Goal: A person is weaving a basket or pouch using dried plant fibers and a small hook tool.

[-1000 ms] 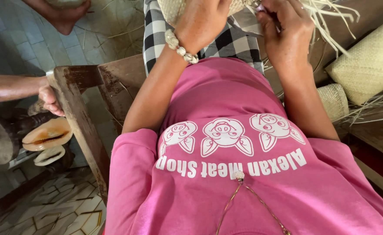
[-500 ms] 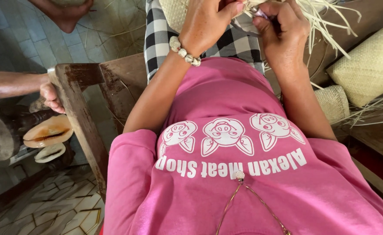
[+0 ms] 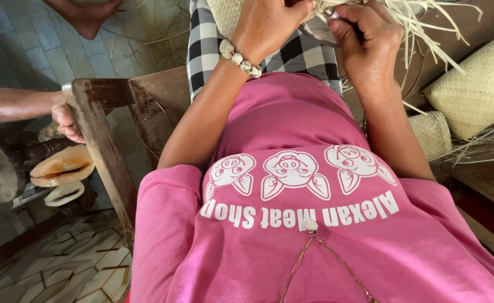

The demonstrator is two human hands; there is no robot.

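Up at the top of the view, both hands work on a pale woven piece (image 3: 224, 14) that lies across the lap, over a black-and-white checked cloth (image 3: 202, 50). Only the near part of the weave shows; the rest runs off the top edge, so its long axis cannot be told. Loose straw strips (image 3: 426, 28) fan out from it to the right and downward, past the right hand.

The left hand (image 3: 269, 25) is curled over the weave with its fingers folded down onto it, pressing or gripping its edge; a bead bracelet (image 3: 239, 58) sits on that wrist. The right hand (image 3: 364, 33) is closed in a loose fist just beside the left, thumb and forefinger pinched together on a strand at the weave's edge. The two hands nearly touch.

Right of the right hand lie a flat woven mat (image 3: 477, 90) and a smaller woven piece (image 3: 432, 132). Left of the left arm stands a worn wooden chair frame (image 3: 98, 140), and another person's hand (image 3: 66, 120) rests against it.
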